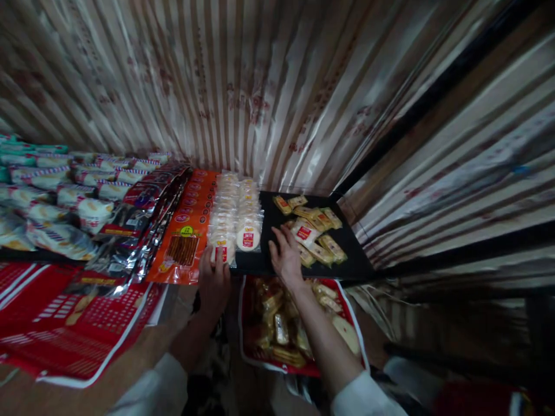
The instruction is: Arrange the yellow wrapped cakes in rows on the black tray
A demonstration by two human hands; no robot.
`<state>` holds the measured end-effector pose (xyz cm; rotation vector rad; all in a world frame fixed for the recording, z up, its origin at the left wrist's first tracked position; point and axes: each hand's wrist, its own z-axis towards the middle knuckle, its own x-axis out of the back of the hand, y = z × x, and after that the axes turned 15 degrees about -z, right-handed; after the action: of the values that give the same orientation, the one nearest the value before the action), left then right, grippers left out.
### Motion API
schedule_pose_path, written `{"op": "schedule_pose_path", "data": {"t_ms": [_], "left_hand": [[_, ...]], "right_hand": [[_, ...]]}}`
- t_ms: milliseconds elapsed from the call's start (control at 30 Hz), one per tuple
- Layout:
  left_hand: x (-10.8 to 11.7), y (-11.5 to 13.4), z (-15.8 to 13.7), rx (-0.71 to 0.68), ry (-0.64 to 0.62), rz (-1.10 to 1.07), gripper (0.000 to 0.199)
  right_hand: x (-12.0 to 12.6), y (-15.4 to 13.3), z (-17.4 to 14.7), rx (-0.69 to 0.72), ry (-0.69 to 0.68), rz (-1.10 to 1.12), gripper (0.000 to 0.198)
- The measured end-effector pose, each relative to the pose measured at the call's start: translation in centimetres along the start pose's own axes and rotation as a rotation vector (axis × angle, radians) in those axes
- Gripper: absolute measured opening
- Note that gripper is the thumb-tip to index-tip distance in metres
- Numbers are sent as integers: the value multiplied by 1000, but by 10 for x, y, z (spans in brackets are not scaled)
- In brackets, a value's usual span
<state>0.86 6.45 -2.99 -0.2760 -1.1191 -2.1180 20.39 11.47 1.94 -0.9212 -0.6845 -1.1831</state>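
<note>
My left hand point(215, 281) rests its fingertips on the front of a row of round white crackers in clear packets point(223, 245), each with a red label; its fingers are stretched out and not wrapped round one. My right hand point(286, 257) is over the black shelf point(271, 257), fingers apart, at the edge of a white packet with a red label point(304, 233). That packet lies among small yellow-wrapped snack packets point(333, 248) scattered on the shelf. A second row of the round cracker packets point(249, 237) stands between my hands. Whether my right fingertips grip anything is partly hidden.
Below my right forearm is a red basket point(362, 346) filled with yellow packets. Left along the shelf stand an orange snack bag point(184, 231), dark red bags point(139, 214) and many white packets point(65, 196). Another red basket point(87, 341) sits lower left. A striped curtain point(260, 86) hangs behind.
</note>
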Motion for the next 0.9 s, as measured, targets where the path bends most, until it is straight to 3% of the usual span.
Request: {"op": "schedule_pose_path", "data": {"t_ms": [133, 333, 433, 533, 633, 700, 800, 900], "left_hand": [[-1, -2, 0, -18, -6, 55, 42], [-2, -6, 4, -28, 0, 77, 40], [-3, -3, 6, -38, 24, 103, 42], [-6, -2, 6, -58, 70, 122, 42], [-11, -4, 4, -114, 119, 118, 42], [-13, -5, 3, -130, 124, 107, 43], [-14, -5, 1, -92, 105, 94, 42], [-13, -5, -1, -87, 88, 101, 42]], "right_hand": [[-26, -32, -7, 23, -56, 68, 43], [-45, -39, -15, -18, -115, 122, 47], [-44, -39, -18, -46, -74, 114, 46], [-31, -42, -10, -59, 49, 85, 45], [-16, -52, 16, 83, 93, 72, 42], [-12, -63, 43, 202, 59, 79, 41], [-21, -85, 84, 370, -145, 46, 45], [-39, -103, 107, 389, -358, -35, 53]]}}
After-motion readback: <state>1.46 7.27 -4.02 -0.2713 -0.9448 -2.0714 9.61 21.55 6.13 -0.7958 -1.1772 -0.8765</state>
